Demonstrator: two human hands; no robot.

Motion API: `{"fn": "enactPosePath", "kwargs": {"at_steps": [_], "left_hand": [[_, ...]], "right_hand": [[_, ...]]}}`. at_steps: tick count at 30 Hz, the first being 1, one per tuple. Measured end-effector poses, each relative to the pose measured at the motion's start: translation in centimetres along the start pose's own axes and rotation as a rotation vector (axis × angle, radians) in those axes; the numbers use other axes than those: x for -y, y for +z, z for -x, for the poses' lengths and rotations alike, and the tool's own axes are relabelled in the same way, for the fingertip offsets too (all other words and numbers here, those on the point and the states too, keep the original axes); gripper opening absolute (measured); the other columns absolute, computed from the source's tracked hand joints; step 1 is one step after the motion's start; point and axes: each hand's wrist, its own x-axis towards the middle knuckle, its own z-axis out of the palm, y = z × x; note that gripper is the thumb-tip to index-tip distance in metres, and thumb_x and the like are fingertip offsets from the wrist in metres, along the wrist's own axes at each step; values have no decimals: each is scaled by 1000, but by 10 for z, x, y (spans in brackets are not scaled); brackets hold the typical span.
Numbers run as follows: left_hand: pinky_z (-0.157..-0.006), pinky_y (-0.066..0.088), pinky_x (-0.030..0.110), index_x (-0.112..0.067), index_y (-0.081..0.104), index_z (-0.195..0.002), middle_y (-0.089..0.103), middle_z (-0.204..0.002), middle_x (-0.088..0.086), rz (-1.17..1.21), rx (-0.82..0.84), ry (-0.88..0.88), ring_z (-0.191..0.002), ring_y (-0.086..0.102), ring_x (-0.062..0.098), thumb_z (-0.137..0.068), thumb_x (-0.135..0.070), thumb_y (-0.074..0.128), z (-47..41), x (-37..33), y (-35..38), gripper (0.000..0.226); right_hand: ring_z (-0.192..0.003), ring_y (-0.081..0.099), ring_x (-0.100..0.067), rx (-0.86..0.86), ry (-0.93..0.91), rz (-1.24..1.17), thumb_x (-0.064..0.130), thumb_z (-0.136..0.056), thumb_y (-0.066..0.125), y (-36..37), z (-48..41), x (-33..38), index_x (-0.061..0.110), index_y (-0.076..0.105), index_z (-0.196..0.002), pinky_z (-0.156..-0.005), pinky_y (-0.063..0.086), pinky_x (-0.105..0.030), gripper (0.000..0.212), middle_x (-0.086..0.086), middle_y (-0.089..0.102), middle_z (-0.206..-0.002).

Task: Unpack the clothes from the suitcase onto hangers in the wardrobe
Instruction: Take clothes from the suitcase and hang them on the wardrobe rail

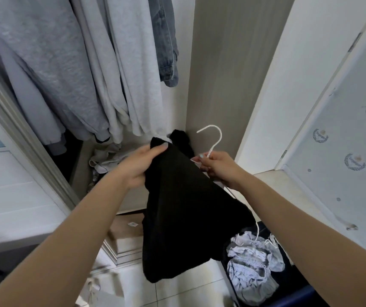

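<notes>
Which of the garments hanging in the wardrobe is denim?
The blue denim garment, farthest right, beside the wardrobe's side panel. The grey garments hang to its left.

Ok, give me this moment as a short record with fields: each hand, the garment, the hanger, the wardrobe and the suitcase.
Left hand: grips the top edge of the black garment
Right hand: holds the white hanger just below its hook
Black garment: hangs between the hands, partly covering the hanger
Wardrobe: grey clothes and a denim piece hanging
Suitcase: open, lower right, pale crumpled clothes inside
</notes>
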Motion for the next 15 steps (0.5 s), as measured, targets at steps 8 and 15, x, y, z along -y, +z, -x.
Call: {"fn": "enactPosePath", "kwargs": {"at_steps": [8, 15], "left_hand": [[-74, 59, 34, -6, 66, -106, 69, -101, 12, 119, -62, -219, -89, 67, 20, -77, -25, 68, 2, -62, -9, 36], [-55, 59, 38, 5, 74, -74, 72, -80, 18, 336, 102, -83, -68, 72, 26, -9, 3, 94, 9, -95, -10, 68]], "right_hand": [[-41, 26, -7, -75, 222, -221, 22, -102, 42, -33, -5, -19, 8, 61, -87, -35, 20, -16, 27, -3, 40, -62], [-33, 28, -5, -106, 248, -435, 19, -101, 43, -25, -6, -49, 13, 53, -70, -34, 19, -15, 33, 2, 42, -50]]}}
